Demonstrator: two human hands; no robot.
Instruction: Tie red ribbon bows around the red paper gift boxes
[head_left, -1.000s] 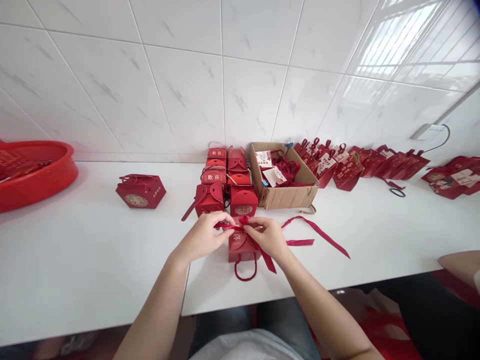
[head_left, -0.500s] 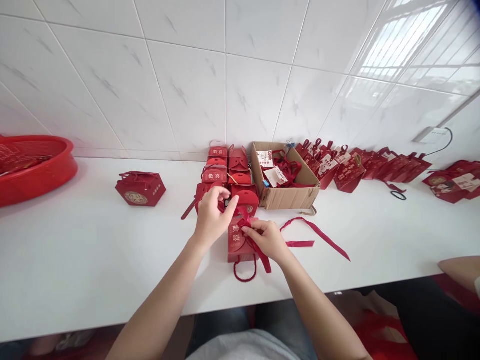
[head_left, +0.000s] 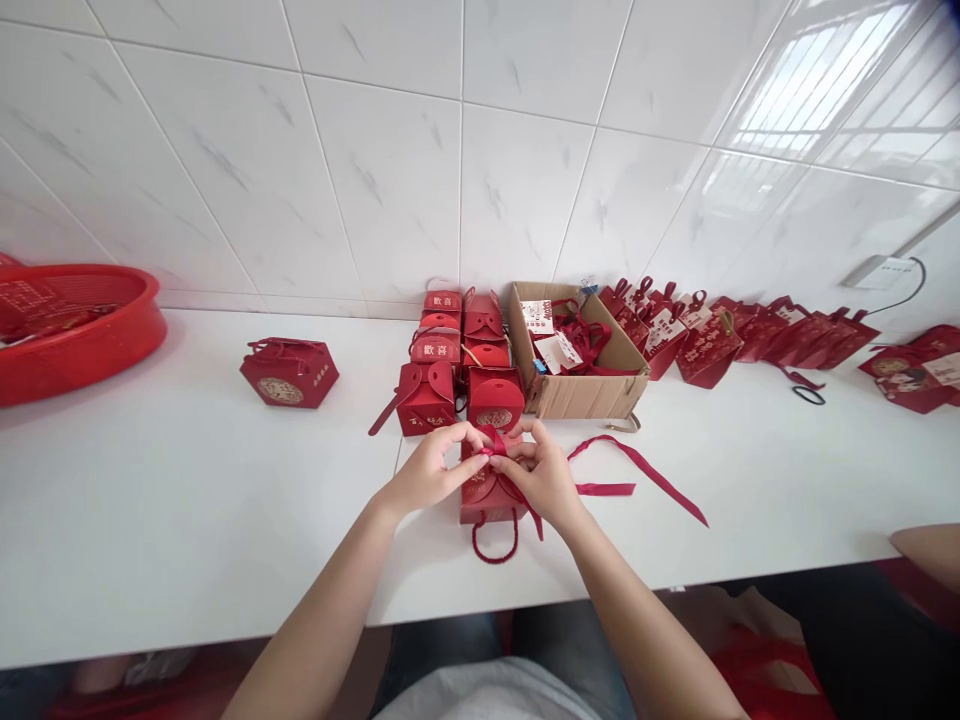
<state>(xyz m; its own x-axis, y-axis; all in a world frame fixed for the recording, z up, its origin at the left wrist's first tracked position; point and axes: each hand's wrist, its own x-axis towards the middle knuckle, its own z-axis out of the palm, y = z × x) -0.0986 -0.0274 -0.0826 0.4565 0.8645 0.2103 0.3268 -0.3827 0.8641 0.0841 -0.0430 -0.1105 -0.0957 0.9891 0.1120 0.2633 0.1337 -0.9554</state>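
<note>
In front of me on the white table lies a red gift box (head_left: 491, 498) with a dark red cord handle (head_left: 495, 558) toward me. A red ribbon (head_left: 496, 440) forms a loop over the top of this box. Fingers and thumb of my left hand (head_left: 439, 465) pinch the ribbon from the left. My right hand (head_left: 544, 475) grips it from the right, close beside the left fingertips. One ribbon tail hangs down under the right hand. The box's top and much of its lettering are hidden by my hands.
Two rows of red gift boxes (head_left: 426, 400) stand behind my hands. Beside them is a cardboard box (head_left: 592, 397) of ribbons and cards. Cut ribbon (head_left: 649, 468) lies to the right, scissors (head_left: 808, 394) farther on. A red basin (head_left: 82, 350) and single box (head_left: 291, 374) sit left. Another person's arm (head_left: 926, 550) shows at right.
My left hand has come down and right to the ribbon and now pinches it beside the right hand. The right hand has turned slightly on the ribbon. The view has shifted a little.
</note>
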